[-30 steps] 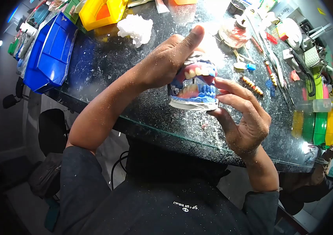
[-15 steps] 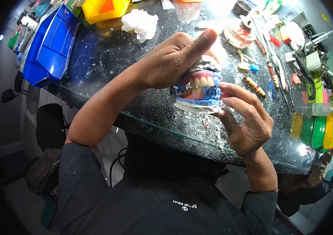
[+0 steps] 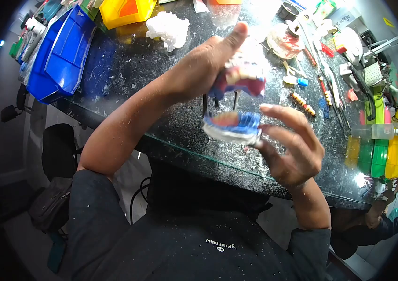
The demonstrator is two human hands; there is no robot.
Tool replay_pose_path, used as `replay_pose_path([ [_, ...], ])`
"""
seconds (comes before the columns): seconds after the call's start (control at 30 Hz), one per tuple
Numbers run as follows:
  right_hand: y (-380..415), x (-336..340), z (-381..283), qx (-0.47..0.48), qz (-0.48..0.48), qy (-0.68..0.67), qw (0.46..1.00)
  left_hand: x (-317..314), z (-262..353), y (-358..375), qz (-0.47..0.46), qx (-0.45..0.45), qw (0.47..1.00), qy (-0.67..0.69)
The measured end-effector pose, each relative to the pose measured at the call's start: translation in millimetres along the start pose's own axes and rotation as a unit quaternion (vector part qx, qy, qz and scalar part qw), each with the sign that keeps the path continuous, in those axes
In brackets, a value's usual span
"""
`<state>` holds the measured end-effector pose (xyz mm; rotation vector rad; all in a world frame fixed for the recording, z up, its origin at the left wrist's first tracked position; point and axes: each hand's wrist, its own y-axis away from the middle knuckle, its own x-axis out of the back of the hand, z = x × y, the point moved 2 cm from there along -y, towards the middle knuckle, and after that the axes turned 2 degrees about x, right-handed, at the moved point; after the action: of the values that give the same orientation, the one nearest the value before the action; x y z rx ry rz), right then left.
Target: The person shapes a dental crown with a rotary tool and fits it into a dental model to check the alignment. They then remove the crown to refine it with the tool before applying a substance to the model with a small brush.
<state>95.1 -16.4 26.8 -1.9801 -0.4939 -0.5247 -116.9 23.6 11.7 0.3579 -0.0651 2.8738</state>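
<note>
My left hand (image 3: 201, 70) is closed round the upper half of a hinged dental articulator, thumb pointing up. That half carries an upper cast (image 3: 243, 80) with pink and blue wax, blurred by motion. Below it, apart from it, is the lower cast (image 3: 231, 136), white plaster at its base with blue and pink wax on top. Dark metal rods (image 3: 235, 100) show between the two halves. My right hand (image 3: 297, 147) pinches the right edge of the lower cast between thumb and a finger, its index finger lifted off.
Pale dust covers the dark table (image 3: 128, 89). A blue bin (image 3: 63, 56), a yellow bin (image 3: 126, 13) and crumpled white paper (image 3: 167, 29) lie at the left and back. Rows of artificial teeth (image 3: 304, 104), another dental model (image 3: 285, 42) and tools are on the right. Another person (image 3: 372, 220) sits at far right.
The two casts, closed together before, have come apart; the articulator stands open. My left hand has risen slightly with the upper half, and the right index finger has come off the wax.
</note>
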Motion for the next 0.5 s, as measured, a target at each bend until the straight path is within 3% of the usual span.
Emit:
replay_pose_path([
  [0.1, -3, 4, -11, 0.060, -0.063, -0.035, 0.996, -7, -2, 2, 0.001, 0.176, 0.938, 0.300],
  [0.17, -6, 10, -13, 0.035, -0.041, -0.043, 0.998, -19, -13, 0, -0.017, 0.224, 0.916, 0.333],
  [0.2, -8, 14, -5, 0.036, -0.022, -0.035, 0.999, -24, -10, 4, -0.068, 0.242, 0.904, 0.346],
  [0.3, -25, 20, 9, 0.000, -0.004, -0.030, 1.000, -43, -2, 9, -0.076, 0.299, 0.899, 0.312],
  [0.37, -38, 24, 11, -0.004, -0.086, -0.038, 0.996, -44, -1, 17, -0.100, 0.283, 0.887, 0.351],
  [0.5, -40, 14, 20, -0.009, -0.139, -0.088, 0.986, -49, 0, 21, -0.154, 0.269, 0.890, 0.333],
])
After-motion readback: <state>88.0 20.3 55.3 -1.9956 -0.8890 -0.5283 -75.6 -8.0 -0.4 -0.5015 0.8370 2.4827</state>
